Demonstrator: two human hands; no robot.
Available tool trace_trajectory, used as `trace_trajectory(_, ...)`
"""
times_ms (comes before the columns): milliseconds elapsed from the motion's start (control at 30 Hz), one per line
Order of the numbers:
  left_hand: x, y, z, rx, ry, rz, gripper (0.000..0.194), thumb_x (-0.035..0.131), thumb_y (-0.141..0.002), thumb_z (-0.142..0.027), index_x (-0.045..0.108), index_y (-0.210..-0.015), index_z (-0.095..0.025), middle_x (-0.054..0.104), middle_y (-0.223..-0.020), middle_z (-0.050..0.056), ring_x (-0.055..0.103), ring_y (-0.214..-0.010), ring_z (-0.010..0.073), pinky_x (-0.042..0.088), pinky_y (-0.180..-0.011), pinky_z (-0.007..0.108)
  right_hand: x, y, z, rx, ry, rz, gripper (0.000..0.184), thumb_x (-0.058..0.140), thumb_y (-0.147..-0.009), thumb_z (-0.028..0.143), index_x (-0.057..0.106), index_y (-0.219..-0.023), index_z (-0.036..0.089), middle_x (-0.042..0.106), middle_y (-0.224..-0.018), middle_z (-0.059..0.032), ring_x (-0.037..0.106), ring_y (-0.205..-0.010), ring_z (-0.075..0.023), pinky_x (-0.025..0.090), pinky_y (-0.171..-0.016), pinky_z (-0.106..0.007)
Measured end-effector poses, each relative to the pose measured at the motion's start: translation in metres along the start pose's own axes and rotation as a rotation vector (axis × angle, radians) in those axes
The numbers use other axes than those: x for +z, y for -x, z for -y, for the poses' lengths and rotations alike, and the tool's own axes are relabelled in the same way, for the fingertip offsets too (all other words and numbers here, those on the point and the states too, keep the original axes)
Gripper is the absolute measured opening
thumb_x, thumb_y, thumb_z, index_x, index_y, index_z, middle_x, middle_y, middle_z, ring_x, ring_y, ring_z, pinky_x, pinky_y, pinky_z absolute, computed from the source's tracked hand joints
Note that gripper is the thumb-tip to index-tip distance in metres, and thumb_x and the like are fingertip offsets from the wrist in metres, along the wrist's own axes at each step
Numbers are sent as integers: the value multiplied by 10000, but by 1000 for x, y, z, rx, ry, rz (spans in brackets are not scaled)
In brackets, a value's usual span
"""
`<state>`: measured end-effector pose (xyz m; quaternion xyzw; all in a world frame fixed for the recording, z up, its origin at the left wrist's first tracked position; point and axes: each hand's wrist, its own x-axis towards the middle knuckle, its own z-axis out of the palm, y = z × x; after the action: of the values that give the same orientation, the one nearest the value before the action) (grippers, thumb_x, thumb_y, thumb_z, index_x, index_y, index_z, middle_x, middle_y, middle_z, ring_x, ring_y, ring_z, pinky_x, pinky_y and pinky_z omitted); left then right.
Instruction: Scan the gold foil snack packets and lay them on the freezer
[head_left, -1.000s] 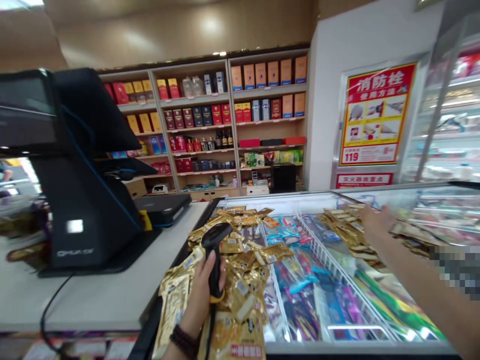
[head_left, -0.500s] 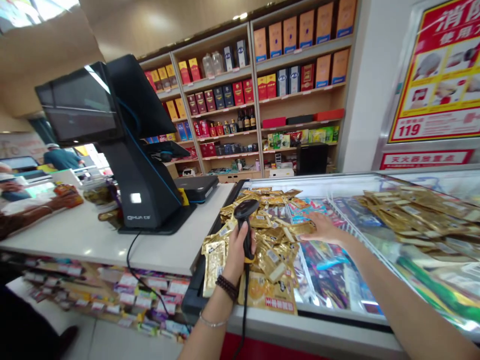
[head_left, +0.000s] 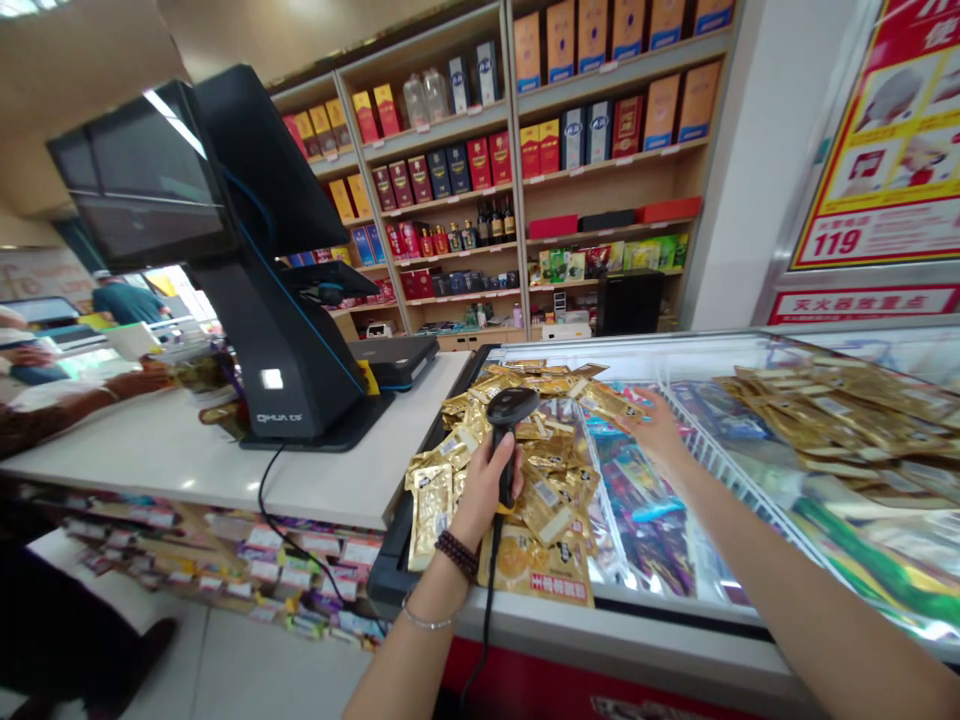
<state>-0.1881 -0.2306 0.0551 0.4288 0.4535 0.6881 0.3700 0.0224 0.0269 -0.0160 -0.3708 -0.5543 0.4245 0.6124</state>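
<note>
A heap of crumpled gold foil snack packets (head_left: 525, 480) lies at the near left corner of a glass-topped chest freezer (head_left: 675, 630), though I cannot tell whether it rests on glass or inside. The left hand (head_left: 484, 485) wraps firmly around the handle of a black corded barcode scanner (head_left: 510, 420), fingers closed and thumb along its side, holding it upright just above the heap. Its black cable (head_left: 487, 590) hangs down past the freezer's front edge. A dark beaded bracelet (head_left: 457, 556) and a thin silver bangle (head_left: 427, 620) circle the left wrist.

The right hand (head_left: 658, 430) is open, fingers spread and palm down, just beside the heap, above blue and pink packaged goods (head_left: 637, 500). A second pile of gold foil packets (head_left: 840, 420) lies farther right, well apart from it.

Left of the freezer, a black point-of-sale terminal (head_left: 270, 300) stands on a white counter (head_left: 225, 460). Another person's hand (head_left: 142, 378) reaches across the counter's far end. Behind, wooden shelves (head_left: 450, 180) hold boxed liquor and bottles.
</note>
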Motion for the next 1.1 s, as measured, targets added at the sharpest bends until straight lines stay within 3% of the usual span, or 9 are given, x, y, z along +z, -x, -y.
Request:
trace_trajectory(100,1,2,-2,-9,-11,34,737,889,-798,-833,702,-1108,-191,617,-740,-62,498,-435,67,344,-434,219,14,4,6,137,-66,-88,883,1037,-450,455,700,-1240,246,829,-1128,-116,824,-1002,-392,694,-915,-599)
trace_trajectory(200,1,3,-2,-26,-31,92,722,866,-824,-840,700,-1098,-193,615,-750,-57,500,-437,64,340,-440,219,27,9,20,107,-167,-38,957,1059,-431,471,710,-1291,236,852,-987,-90,831,-900,-374,702,-893,-581)
trace_trajectory(333,1,3,1,-41,-60,157,697,851,-844,-837,695,-1062,-193,613,-751,-55,495,-441,63,333,-442,228,37,14,36,23,-256,57,806,1064,-513,554,771,-1198,247,862,-897,-63,849,-930,-372,686,-979,-585)
trace_trajectory(500,1,3,2,-53,-52,137,733,840,-824,-875,675,-1056,-199,610,-742,-62,495,-435,64,333,-438,222,37,15,37,22,-260,69,608,1049,-563,574,791,-1020,266,871,-927,-61,850,-1051,-390,673,-1043,-573)
trace_trajectory(633,1,4,1,-55,-44,128,754,845,-822,-871,691,-1117,-194,610,-739,-65,494,-431,68,341,-438,221,35,14,30,48,-282,37,622,1044,-554,563,752,-1022,275,857,-894,-54,846,-995,-371,666,-1038,-571)
trace_trajectory(967,0,5,0,-63,-46,125,759,842,-804,-895,647,-1058,-207,604,-739,-72,502,-436,64,341,-443,213,35,14,24,40,-313,6,708,1068,-492,631,743,-1009,272,832,-785,-18,816,-763,-309,684,-875,-506)
trace_trajectory(1100,1,5,-1,-62,-31,136,756,843,-816,-881,678,-1093,-196,601,-737,-70,500,-436,61,338,-447,213,35,14,24,40,-319,1,733,1079,-471,657,741,-1004,285,836,-790,-10,815,-764,-298,689,-841,-482)
